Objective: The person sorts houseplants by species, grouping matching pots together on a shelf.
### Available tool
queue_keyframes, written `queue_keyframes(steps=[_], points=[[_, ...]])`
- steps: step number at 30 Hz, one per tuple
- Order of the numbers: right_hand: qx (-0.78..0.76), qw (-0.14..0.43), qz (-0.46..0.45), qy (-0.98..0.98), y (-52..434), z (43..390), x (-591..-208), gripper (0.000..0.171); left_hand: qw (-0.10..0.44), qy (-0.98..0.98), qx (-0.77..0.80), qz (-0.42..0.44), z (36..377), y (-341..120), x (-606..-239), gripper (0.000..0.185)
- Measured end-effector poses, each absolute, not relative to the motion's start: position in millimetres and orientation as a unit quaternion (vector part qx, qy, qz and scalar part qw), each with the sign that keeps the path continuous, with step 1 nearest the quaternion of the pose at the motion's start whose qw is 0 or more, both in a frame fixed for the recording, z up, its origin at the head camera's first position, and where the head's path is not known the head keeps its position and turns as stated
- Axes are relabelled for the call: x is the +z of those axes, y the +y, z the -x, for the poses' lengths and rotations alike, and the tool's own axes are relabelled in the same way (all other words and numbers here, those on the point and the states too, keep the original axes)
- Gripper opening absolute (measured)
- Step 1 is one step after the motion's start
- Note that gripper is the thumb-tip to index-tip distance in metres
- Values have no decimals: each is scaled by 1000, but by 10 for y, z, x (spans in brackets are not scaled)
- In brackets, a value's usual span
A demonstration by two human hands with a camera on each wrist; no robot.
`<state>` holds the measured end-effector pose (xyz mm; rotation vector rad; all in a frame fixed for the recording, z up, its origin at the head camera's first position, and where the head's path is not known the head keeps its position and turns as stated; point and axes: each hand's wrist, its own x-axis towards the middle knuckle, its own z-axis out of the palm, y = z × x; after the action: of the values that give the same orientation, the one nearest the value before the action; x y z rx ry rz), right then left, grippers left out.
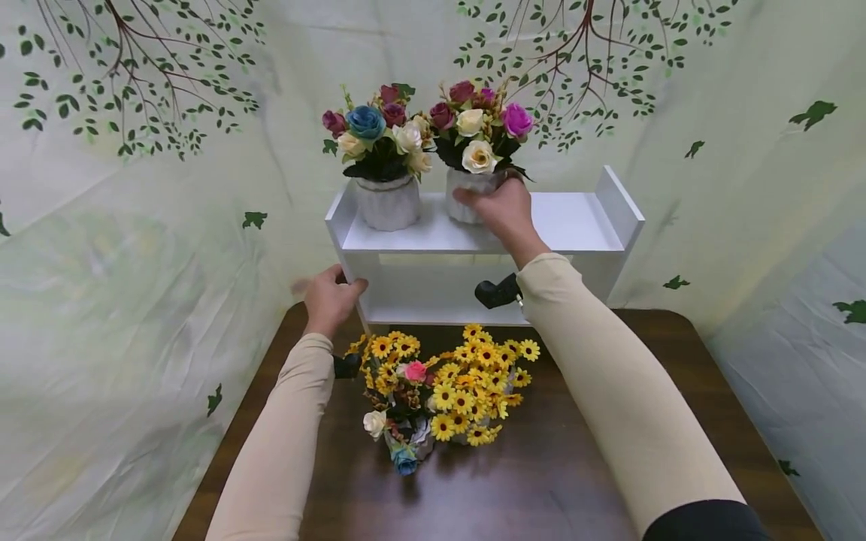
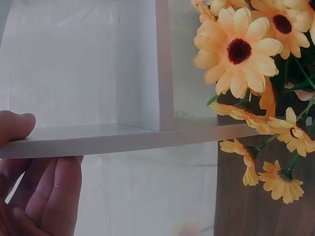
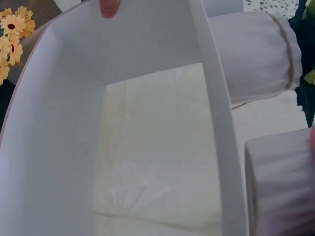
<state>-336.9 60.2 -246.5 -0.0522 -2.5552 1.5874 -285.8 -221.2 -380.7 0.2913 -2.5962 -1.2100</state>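
My right hand point(image 1: 504, 210) grips the ribbed white pot point(image 1: 464, 197) of an artificial rose arrangement with dark red, cream and magenta roses point(image 1: 479, 120). This pot stands at or just over the top board of a white two-tier shelf point(image 1: 561, 218); whether its base touches the board I cannot tell. To its left, a similar white pot point(image 1: 388, 203) with a blue rose point(image 1: 366, 122) among cream and dark red ones rests on the board. My left hand point(image 1: 331, 300) pinches the shelf's left side panel point(image 2: 98, 146), thumb on one face and fingers on the other.
In front of the shelf, yellow daisy-like flowers point(image 1: 483, 376) and a mixed bunch with a white rose point(image 1: 375, 424) stand on the dark wooden table point(image 1: 528, 488). Behind hangs a pale backdrop point(image 1: 710, 188) printed with leaves. The shelf's right end panel point(image 1: 622, 199) rises above the top board.
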Motion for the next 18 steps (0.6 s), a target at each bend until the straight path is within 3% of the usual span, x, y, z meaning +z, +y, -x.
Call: queue_keyframes(steps=[18], points=[[528,71,-14,-846,569,3338,-2540,92,131,-897,-410,-102,2824,-2202,-3783,45]])
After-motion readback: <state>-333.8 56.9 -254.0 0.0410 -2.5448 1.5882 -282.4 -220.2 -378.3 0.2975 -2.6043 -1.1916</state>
